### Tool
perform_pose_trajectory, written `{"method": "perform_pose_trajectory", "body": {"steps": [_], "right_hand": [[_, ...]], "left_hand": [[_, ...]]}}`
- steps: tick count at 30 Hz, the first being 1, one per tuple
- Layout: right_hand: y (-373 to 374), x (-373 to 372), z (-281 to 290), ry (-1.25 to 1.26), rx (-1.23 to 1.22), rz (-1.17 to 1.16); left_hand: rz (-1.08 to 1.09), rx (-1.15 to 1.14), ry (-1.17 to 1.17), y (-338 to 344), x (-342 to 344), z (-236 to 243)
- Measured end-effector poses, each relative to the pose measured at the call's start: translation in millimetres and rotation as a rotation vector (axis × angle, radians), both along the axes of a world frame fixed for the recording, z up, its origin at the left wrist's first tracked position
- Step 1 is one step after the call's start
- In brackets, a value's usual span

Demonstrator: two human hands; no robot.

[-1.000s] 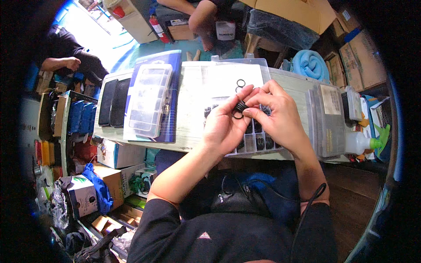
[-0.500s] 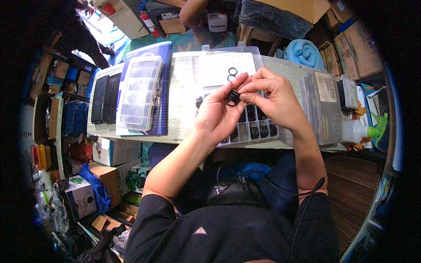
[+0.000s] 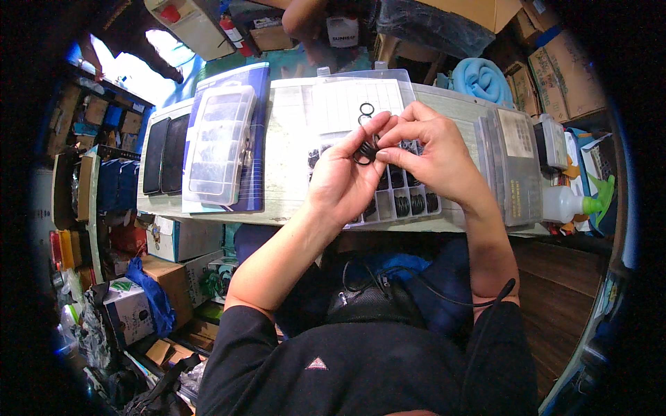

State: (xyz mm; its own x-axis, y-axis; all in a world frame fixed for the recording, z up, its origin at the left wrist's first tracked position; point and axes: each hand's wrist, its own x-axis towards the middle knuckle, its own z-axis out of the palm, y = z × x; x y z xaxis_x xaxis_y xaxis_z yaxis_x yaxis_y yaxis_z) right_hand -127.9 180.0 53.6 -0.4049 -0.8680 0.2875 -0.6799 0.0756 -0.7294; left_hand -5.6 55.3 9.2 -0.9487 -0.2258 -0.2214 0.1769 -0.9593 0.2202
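The left hand (image 3: 345, 173) is at the centre of the frame, palm turned up, fingers curled around a bundle of black rings (image 3: 363, 154). The right hand (image 3: 433, 149) meets it from the right; its thumb and forefinger pinch the right edge of the bundle. The bundle is located just above the frame centre, over a compartment box (image 3: 384, 206). More black rings fill several of its lower compartments; the hands cover part of it. The clear lid (image 3: 397, 82) stands open toward the top of the frame, with a white sheet (image 3: 336, 104) on it. Two loose rings (image 3: 366, 109) show against this sheet, just above the left fingertips.

Left of centre, a closed clear case (image 3: 220, 149) rests on a blue-and-white flat package (image 3: 256, 177). Two black flat objects (image 3: 157, 156) are positioned farther left. At right, a grey translucent case (image 3: 519, 170) sits beside a spray bottle (image 3: 559, 205).
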Motion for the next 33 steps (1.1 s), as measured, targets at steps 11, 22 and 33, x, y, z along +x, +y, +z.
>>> {"method": "perform_pose_trajectory", "body": {"steps": [11,22,33], "right_hand": [[0,-1,1,-0.05,0.049,-0.045],[-3,2,-1,-0.022,0.025,-0.054],[-3,-1,-4,-0.073,0.014,-0.079]], "left_hand": [[0.022,-0.03,-0.075,5,0,9],[0.041,-0.048,-0.075,4,0,2],[0.038,-0.015,-0.08,6,0,5]]}}
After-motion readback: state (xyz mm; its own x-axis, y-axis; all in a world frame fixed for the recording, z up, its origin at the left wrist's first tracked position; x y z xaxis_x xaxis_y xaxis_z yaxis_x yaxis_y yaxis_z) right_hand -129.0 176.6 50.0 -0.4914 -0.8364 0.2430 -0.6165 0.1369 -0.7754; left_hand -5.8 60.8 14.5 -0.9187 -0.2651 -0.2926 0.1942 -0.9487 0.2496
